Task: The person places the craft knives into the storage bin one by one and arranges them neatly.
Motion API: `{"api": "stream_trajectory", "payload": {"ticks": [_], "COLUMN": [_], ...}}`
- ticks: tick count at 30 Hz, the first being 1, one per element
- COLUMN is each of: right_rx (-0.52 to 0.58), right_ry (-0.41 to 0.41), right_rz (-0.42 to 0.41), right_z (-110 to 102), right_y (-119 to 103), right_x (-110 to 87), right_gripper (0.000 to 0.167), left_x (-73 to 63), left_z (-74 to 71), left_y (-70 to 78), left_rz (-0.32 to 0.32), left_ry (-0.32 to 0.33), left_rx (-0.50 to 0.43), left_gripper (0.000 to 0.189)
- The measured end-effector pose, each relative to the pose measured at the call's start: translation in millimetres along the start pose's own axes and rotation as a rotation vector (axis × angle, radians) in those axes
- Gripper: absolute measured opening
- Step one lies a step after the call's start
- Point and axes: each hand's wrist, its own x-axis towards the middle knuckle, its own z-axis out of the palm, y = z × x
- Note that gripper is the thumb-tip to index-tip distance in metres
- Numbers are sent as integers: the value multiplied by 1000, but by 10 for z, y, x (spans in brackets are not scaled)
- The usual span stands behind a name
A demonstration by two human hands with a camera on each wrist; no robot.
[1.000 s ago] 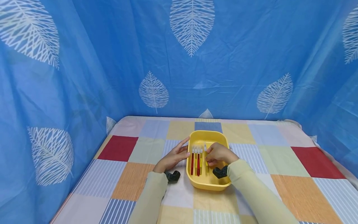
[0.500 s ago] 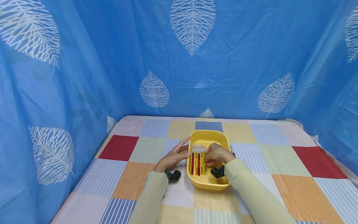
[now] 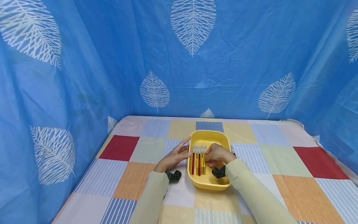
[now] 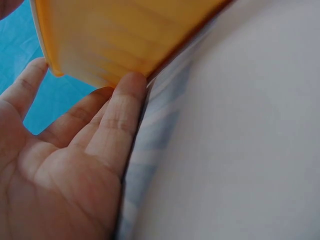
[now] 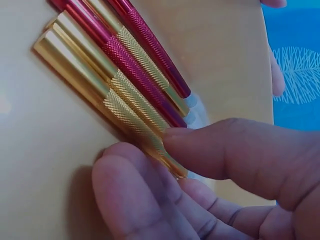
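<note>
Inside the yellow plastic tray (image 3: 211, 186), several slim craft knives lie side by side along the left, their capped ends pointing away. My right hand (image 3: 219, 154) pinches the rightmost gold craft knife (image 5: 75, 62) near its capped end with thumb and fingers. That knife lies against another gold craft knife (image 5: 86, 44). Farther left are a red craft knife (image 5: 115, 49) and others in gold and red, with knurled grips and whitish, translucent caps. Straight fingers of my left hand (image 3: 172, 160) touch the tray's left outer wall (image 4: 130, 35), with the thumb by its rim.
A patchwork cloth (image 3: 153, 183) covers the table under the tray. Blue curtains with white leaf prints (image 3: 155, 90) surround the back and sides. A small dark red object (image 3: 234, 154), mostly hidden, shows just right of the tray beside my right wrist.
My right hand has moved left with the gold craft knife, bringing it from apart to beside the row. The left hand has stayed at the tray's side.
</note>
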Motion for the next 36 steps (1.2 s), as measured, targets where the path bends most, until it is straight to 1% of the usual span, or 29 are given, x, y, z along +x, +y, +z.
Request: {"api": "stream_trajectory", "payload": {"ticks": [6,9,13,17,20,24,27,31,36], "right_rx": [-42,-57,-36,15,26,27,32,30,36], "right_ry": [-5,-7,-38,-83,-109,-124,-108,-59,1], "right_rz": [-49,-71,-117,-210,-288,-349,-371,-406,-448], "right_z": [-52,-78,-111,-161,-208,-263,-290,-332,-393], "right_y": [13,22,38,65,85,92,75,61,102], "right_x": [-17,-36,-59,-98,-136,-198,-258,-335,-386], "right_gripper": [13,13,13,18,23,26,28,28,29], "left_x": [13,20,19,14,13,14,16,16,6], "left_z": [-9,-6,1,11,15,17,16,13,12], "left_y": [-25,-31,-33,-28,-24,-27,-30,-27,-20], "left_rz": [3,-7,-17,-26,-30,-23,-20,-25,-21], "left_ry": [4,16,31,42,46,40,40,41,33], "left_rx": [1,8,14,17,20,23,23,17,11], "left_gripper": [78,79,80,79,79,79,79,80,81]}}
